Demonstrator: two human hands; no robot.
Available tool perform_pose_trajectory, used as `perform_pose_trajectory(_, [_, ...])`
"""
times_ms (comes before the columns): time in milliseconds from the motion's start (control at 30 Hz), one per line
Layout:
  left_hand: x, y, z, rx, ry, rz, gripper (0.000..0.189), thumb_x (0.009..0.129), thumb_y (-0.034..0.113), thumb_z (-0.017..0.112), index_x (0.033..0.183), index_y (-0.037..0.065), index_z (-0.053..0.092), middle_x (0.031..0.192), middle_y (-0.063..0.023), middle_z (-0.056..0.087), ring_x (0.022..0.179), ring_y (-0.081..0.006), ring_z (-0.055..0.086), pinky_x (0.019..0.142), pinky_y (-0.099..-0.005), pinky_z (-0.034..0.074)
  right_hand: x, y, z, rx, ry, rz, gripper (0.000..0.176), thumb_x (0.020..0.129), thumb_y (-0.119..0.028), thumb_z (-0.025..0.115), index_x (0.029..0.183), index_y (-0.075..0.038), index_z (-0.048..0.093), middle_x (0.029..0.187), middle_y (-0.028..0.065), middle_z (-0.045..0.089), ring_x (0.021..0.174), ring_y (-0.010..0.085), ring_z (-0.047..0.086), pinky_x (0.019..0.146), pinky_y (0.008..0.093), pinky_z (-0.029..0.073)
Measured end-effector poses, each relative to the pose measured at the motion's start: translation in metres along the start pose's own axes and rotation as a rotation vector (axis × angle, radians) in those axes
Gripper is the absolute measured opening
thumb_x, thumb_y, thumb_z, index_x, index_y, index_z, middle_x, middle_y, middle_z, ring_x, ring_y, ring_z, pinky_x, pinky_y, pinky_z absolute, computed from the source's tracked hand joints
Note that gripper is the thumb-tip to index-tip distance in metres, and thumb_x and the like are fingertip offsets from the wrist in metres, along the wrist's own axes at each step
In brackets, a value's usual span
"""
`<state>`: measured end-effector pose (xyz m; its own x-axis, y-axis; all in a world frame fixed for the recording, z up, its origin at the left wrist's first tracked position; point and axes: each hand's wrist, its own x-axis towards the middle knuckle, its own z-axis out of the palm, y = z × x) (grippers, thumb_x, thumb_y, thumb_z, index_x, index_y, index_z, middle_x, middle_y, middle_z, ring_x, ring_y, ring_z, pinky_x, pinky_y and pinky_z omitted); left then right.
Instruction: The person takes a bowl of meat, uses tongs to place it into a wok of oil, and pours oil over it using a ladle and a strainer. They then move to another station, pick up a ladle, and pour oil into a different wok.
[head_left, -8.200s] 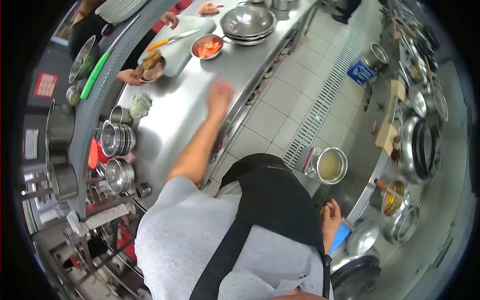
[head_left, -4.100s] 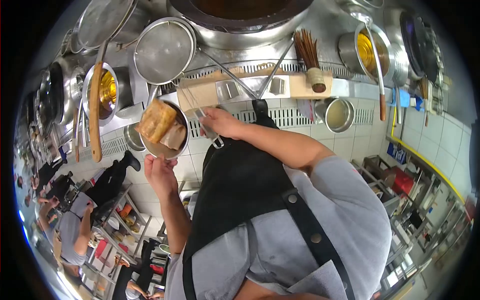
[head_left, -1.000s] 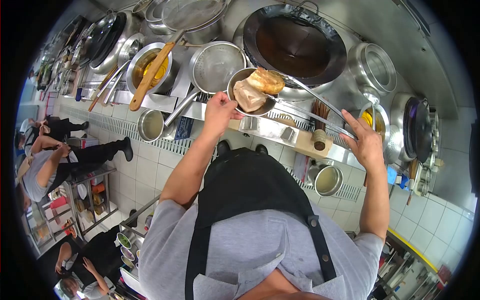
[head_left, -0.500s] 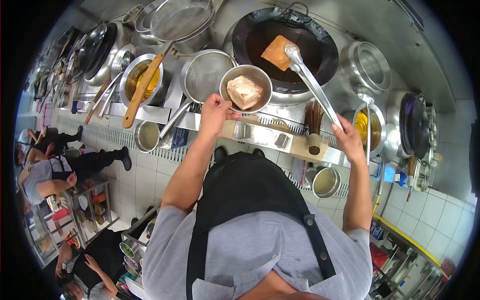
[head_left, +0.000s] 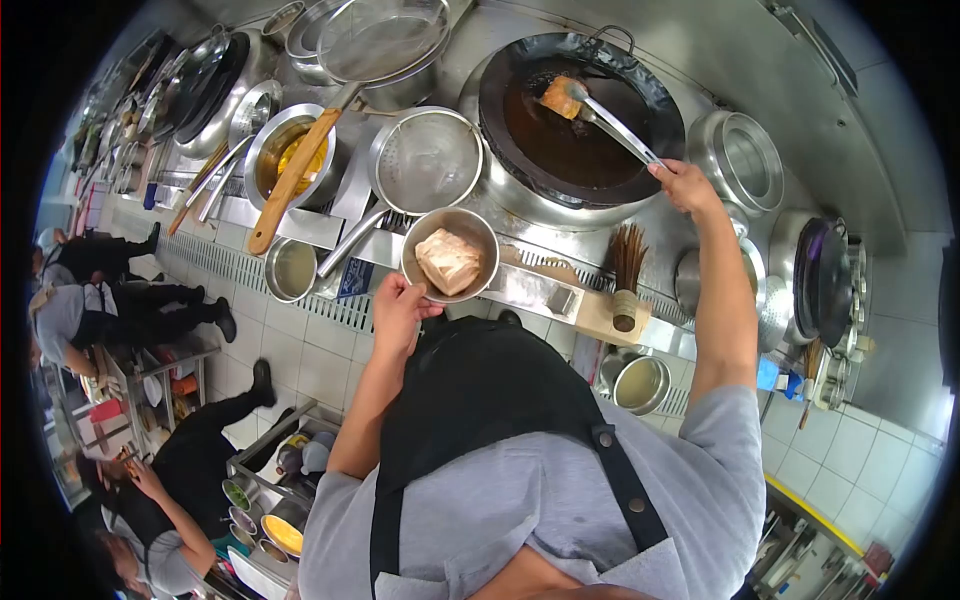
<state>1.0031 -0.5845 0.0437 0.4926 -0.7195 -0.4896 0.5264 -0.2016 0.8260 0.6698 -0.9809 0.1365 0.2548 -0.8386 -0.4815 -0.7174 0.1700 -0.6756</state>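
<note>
My left hand [head_left: 396,312] is closed on the near rim of a small metal bowl [head_left: 487,232], held out over the front edge of the stove. Inside the bowl lies a pale, pinkish-white block of food [head_left: 448,262]. My right hand [head_left: 687,187] grips the handle end of steel tongs [head_left: 625,128], which slant down to the left into a black wok [head_left: 655,90]. At the tips of the tongs is a golden-brown fried piece [head_left: 560,97], over the dark oil [head_left: 545,150] in the wok.
A round strainer [head_left: 430,160] lies left of the wok. Further left, a wooden-handled sieve [head_left: 300,175] crosses a pot of yellow liquid [head_left: 265,150]. A bamboo brush [head_left: 625,300] stands at the stove edge. Other people [head_left: 160,540] work at the lower left.
The bowl in my left hand has moved left and nearer my body. My right hand has gone forward over the wok rim, and the tongs with the fried piece now reach further back.
</note>
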Motion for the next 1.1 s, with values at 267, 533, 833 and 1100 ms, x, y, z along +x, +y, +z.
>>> perform_pose_trajectory(267, [-0.002,0.006,-0.001,-0.044,-0.009,0.021,0.01,0.096,0.006,0.059,0.094,0.006,0.049,0.081,-0.0105,0.067,0.066,-0.019,0.07,0.061,-0.0302,0.061,0.014,-0.002,-0.024,-0.4,0.208,-0.181,0.06,0.09,-0.047,0.073,0.129,-0.002,0.067,0.107,0.0203,0.072,0.102,0.0331,0.068,0.09,0.0403,0.05])
perform_pose_trajectory(533, [0.02,0.028,0.034,-0.025,-0.097,0.07,0.014,0.097,0.007,0.062,0.094,0.005,0.049,0.082,-0.0097,0.065,0.068,-0.0184,0.069,0.064,-0.0309,0.062,-0.096,0.003,-0.014,-0.522,0.419,-0.367,0.056,0.09,-0.037,0.074,0.135,-0.006,0.064,0.119,0.0227,0.071,0.11,0.0356,0.069,0.095,0.0399,0.051])
perform_pose_trajectory(833, [0.074,0.051,0.084,0.019,-0.107,0.198,0.012,0.096,0.002,0.06,0.094,0.003,0.048,0.081,-0.0126,0.064,0.07,-0.0227,0.071,0.066,-0.0319,0.062,-0.205,0.002,0.009,-0.361,0.356,-0.408,0.058,0.085,-0.025,0.081,0.139,-0.014,0.063,0.118,0.0205,0.072,0.104,0.0282,0.071,0.092,0.0354,0.052])
perform_pose_trajectory(1100, [0.093,0.066,0.127,0.141,-0.137,0.401,0.015,0.096,0.0,0.061,0.088,0.001,0.047,0.085,-0.017,0.066,0.071,-0.0237,0.073,0.062,-0.0296,0.063,-0.214,-0.008,0.022,-0.345,0.135,-0.538,0.062,0.083,-0.013,0.082,0.139,-0.002,0.059,0.131,0.0192,0.067,0.114,0.0252,0.067,0.099,0.0329,0.05])
